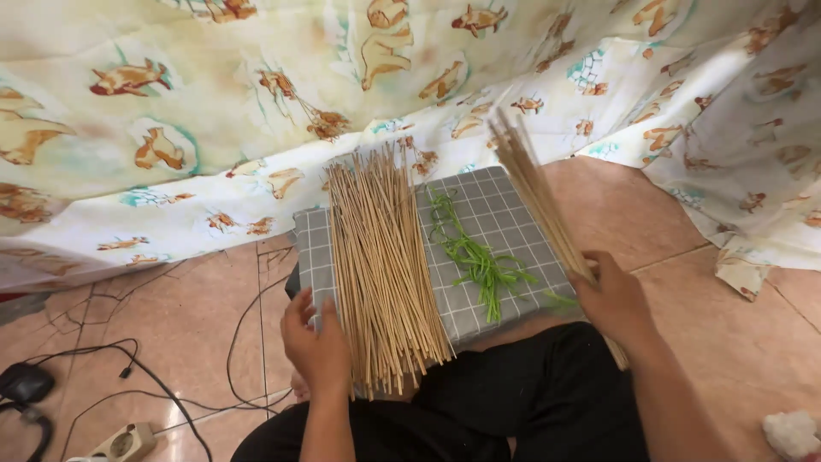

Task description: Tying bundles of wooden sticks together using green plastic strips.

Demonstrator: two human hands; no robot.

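Cream cloth [171, 85] printed with orange fish hangs across the far side and drapes down at the right, covering whatever is behind it. Pinkish floor tiles [197, 299] spread below, with black cables [171, 376] and a white power strip [124, 443] at lower left, the strip cut off by the edge. A grey checked cushion [500, 214] rests on the person's lap, over black trousers [513, 402]. On its left half lies a wide pile of thin tan sticks [380, 265], their near ends overhanging the cushion. Green strips [479, 261] lie loose beside them, toward the right. The left hand [318, 342] rests flat against the pile's near left edge, fingers open, gripping nothing. The right hand [611, 299] is closed around a separate bundle [534, 184] of sticks, angled up and away. The bundle's lower end is hidden behind the wrist. Something white [791, 432] sits at the bottom right corner, too cut off to identify.
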